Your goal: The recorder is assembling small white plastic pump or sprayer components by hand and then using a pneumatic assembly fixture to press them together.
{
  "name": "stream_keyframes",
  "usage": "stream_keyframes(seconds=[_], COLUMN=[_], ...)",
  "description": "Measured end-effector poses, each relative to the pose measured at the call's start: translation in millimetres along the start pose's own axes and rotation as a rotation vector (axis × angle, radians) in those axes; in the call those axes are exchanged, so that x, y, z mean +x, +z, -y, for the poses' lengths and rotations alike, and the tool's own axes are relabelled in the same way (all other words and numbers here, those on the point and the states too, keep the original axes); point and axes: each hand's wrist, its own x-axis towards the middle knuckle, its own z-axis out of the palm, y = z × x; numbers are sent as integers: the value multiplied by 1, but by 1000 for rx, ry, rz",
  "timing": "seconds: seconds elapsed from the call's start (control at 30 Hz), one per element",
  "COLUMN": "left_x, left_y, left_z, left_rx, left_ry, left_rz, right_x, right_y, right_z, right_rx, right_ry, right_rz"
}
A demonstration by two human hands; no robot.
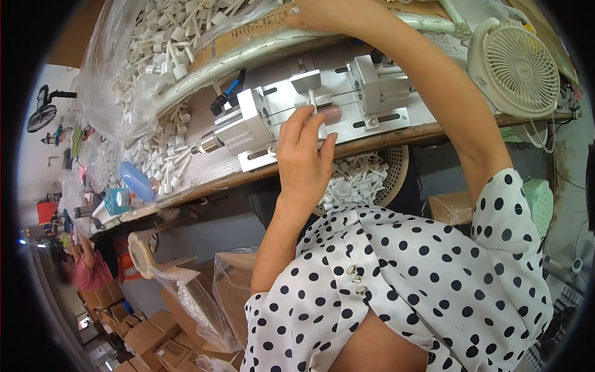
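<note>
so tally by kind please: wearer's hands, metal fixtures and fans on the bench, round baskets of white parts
Left hand and right hand: 2
Metal fixture: 1
Fan: 1
Round basket: 1
Total: 5

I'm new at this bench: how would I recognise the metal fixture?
On the workbench, find the front edge by the left hand. The metal fixture there has two silver blocks on a flat plate, unlike the white plastic parts heaped nearby.

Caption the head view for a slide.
Left hand at a silver metal bench fixture, right hand by cardboard near heaped white stemmed plastic pieces.
</note>
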Motion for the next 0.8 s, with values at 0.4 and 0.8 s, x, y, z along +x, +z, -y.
stream_keyframes(seconds=[0.4,0.8], left_x=[53,235], left_y=[-28,-13], left_z=[6,65], left_rx=[111,771], left_ry=[148,933], left_rz=[401,42], right_x=[-144,-134], right_y=[-34,8], right_z=[12,39], right_rx=[735,571], right_ry=[-91,-467], right_rz=[-258,-111])
